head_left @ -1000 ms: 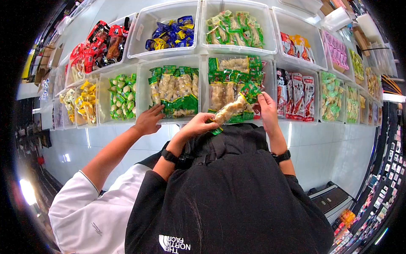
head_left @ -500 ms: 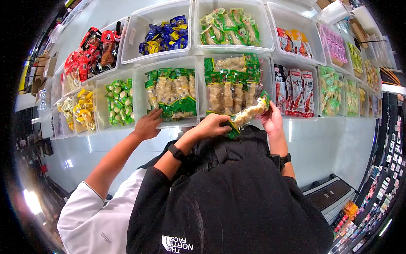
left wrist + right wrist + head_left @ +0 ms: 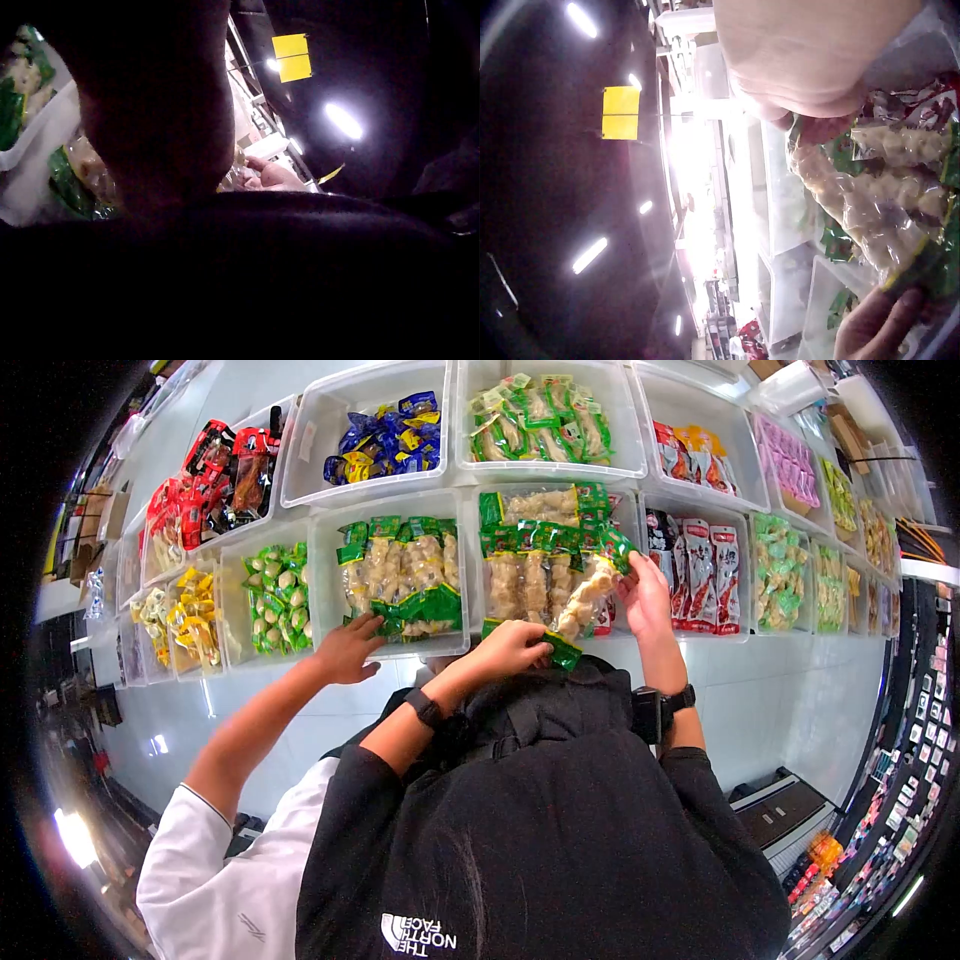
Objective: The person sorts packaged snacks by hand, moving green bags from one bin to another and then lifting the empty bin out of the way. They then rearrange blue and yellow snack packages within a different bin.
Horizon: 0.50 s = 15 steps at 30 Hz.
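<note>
Your left hand (image 3: 514, 648) and right hand (image 3: 648, 598) grip a packet (image 3: 588, 596) at both ends, seemingly arranging it; likely lower it evenly next.

L hand (image 3: 507, 652) palm dn, pinching; R hand (image 3: 646, 597) higher in head cam, also pinching; arms (image 3: 398, 738) fwd

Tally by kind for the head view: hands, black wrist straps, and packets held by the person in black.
Hands: 3 (left hand, right hand, another person's hand)
Black wrist straps: 2 (left wrist strap, right wrist strap)
Held packet: 1
Total: 6
</note>
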Each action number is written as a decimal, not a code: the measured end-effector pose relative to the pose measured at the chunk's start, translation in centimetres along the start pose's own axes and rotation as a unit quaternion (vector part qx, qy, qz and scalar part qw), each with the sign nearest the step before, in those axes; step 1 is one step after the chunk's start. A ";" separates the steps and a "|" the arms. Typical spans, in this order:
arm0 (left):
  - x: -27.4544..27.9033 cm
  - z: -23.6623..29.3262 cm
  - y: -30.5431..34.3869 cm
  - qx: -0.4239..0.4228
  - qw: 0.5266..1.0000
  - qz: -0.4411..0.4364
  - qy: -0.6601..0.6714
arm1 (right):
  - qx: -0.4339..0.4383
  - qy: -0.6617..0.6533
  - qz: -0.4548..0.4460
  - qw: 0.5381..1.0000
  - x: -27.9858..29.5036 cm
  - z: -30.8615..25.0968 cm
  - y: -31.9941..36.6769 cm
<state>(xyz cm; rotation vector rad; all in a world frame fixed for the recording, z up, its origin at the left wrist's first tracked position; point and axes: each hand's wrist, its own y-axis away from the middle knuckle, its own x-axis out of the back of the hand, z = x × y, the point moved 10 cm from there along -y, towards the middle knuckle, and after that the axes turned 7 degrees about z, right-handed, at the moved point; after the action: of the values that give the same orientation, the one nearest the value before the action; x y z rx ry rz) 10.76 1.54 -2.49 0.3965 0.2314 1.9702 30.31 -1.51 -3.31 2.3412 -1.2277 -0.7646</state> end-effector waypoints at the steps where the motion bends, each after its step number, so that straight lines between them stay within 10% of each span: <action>1: 0.0 -0.4 -0.4 0.020 1.000 0.004 0.017 | -0.018 -0.030 0.000 0.999 -0.8 0.1 0.2; 15: -0.2 -3.1 -2.4 -0.006 0.969 -0.008 -0.247 | 0.205 0.230 -0.014 0.951 -2.9 1.5 -2.8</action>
<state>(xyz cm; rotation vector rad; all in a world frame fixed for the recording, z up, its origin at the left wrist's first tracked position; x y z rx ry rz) 11.73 2.43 -6.19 0.8554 -0.0973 1.7905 29.76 2.34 -5.18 2.6523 -1.2234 0.0570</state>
